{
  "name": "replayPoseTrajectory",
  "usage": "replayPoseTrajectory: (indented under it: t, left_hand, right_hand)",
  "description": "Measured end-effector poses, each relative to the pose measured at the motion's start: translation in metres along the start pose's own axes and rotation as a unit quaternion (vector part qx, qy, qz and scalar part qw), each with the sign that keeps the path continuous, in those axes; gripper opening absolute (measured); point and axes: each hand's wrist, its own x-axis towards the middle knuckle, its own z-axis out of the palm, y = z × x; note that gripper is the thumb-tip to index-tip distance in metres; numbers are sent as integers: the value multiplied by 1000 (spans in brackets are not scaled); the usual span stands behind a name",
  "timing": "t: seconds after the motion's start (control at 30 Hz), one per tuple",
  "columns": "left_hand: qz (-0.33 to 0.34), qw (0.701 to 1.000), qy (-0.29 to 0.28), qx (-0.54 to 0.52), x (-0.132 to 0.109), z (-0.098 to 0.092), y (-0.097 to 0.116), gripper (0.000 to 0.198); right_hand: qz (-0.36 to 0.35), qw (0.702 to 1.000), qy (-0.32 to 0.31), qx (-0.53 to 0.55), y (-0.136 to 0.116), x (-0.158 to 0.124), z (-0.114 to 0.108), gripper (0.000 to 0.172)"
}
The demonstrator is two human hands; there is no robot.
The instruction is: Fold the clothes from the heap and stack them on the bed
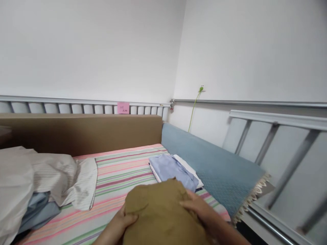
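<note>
An olive-brown folded garment [160, 211] is held between my two hands at the bottom middle of the head view. My left hand [124, 219] grips its left edge, thumb on top. On the opposite edge, my right hand [196, 207] is closed on the cloth, also with the thumb above; the fingers beneath are hidden. Just beyond the garment lies a small stack of folded clothes, with a light blue shirt [173, 170] on top and white cloth [187, 166] showing at its right. The garment covers the near part of that stack.
Crumpled pale striped shirts [61, 173] and a grey-blue cloth [38, 211] lie at the left on the striped sheet [122, 170]. A brown board [114, 132] runs along the back, and a blue padded cover [212, 156] along the right. Radiators [281, 143] and a green cord [192, 110] stand beyond.
</note>
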Motion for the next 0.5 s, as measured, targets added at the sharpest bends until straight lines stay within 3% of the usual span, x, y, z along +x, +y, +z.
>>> replayPoseTrajectory:
  t: [0.17, 0.27, 0.37, 0.5]
  left_hand:
    - [85, 996, -8, 13, 76, 69, 60, 66]
    - [121, 993, -1, 7, 133, 92, 69, 59]
    - [64, 997, 32, 10, 188, 98, 44, 54]
    - [-32, 995, 80, 46, 234, 91, -10, 51]
  right_hand:
    - [-31, 999, 12, -12, -99, 65, -54, 53]
    - [-46, 999, 8, -23, -129, 113, -95, 53]
    - [-24, 996, 47, -71, -109, 165, -139, 42]
    - [-39, 972, 170, -155, -35, 224, -182, 22]
